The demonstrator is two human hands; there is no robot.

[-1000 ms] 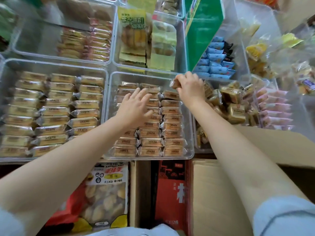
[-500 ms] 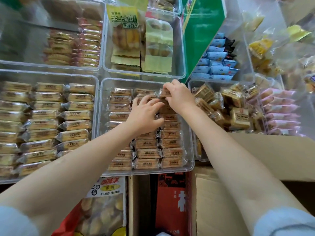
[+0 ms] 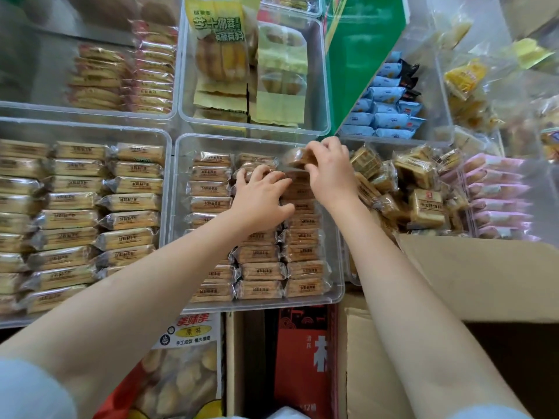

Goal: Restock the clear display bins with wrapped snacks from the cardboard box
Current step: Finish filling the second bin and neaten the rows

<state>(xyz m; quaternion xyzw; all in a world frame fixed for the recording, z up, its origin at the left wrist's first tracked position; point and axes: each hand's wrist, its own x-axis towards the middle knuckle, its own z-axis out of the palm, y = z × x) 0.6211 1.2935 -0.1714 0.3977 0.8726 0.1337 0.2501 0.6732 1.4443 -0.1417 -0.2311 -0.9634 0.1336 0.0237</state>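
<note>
Both hands are seen over the middle clear bin (image 3: 181,225), which is filled with three columns of brown wrapped snack packs (image 3: 260,271) laid flat in rows.

The right hand (image 3: 331,173) is positioned at the far end of the right-hand column. One wrapped snack (image 3: 298,157) is pinched between its thumb and curled fingers; the pack projects to the left of the fingertips, is raised slightly above the row beneath, and lies just inside the bin's far wall.

The left hand (image 3: 261,196) is laid palm down on the middle column, just beside the right hand. Its fingers are spread and bent, with the tips pressed onto the packs near the far end. Whether any pack is actually gripped under them cannot be told.

The held snack lies between the two hands' fingertips, nearer the right.

A larger bin of paler wrapped packs (image 3: 75,219) is noted to the left. A bin of loosely heaped square packs (image 3: 423,207) stands to the right, with pink packs (image 3: 499,204) beyond it. Behind are bins of yellow-green bagged pastries (image 3: 220,55) and blue packs (image 3: 387,119). The cardboard box (image 3: 484,273) is seen at the lower right, its flap under the right forearm.
</note>
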